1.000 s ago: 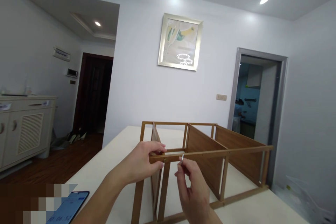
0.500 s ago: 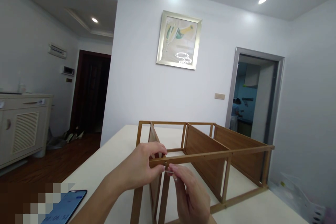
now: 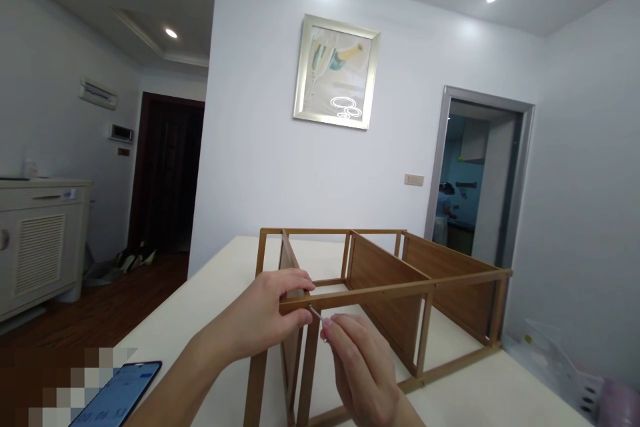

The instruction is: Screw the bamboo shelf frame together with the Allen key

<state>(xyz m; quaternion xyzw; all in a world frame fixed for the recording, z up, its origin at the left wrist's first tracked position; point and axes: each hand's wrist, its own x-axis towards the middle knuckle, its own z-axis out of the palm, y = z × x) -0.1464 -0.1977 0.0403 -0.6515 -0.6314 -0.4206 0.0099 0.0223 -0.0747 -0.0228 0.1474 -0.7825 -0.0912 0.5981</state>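
Observation:
A wooden shelf rack [image 3: 370, 292] lies on its side, its panels standing upright between thin rails. My left hand [image 3: 265, 310] is closed round the near end of the top rail, with the fingers over it and the thumb in front. In my right hand [image 3: 363, 363], thumb and fingers pinch a thin metal hex key [image 3: 317, 313]. Its far tip meets the rail at the joint with a leg, just beside my left thumb. The short end pokes out below my right fingertips. The screw head under the tip is too small to make out.
The rack rests on a cream table [image 3: 200, 320]. A phone [image 3: 123, 390] showing a timer lies at the near left. Clear plastic wrapping [image 3: 550, 353] is beyond the right edge. A person [image 3: 444, 207] stands past the doorway. A pale cabinet [image 3: 40, 240] is at far left.
My right hand has drawn slightly back and down from the joint. The hex key now slants into the rail, where before it lay nearly level below it. My left hand keeps its hold.

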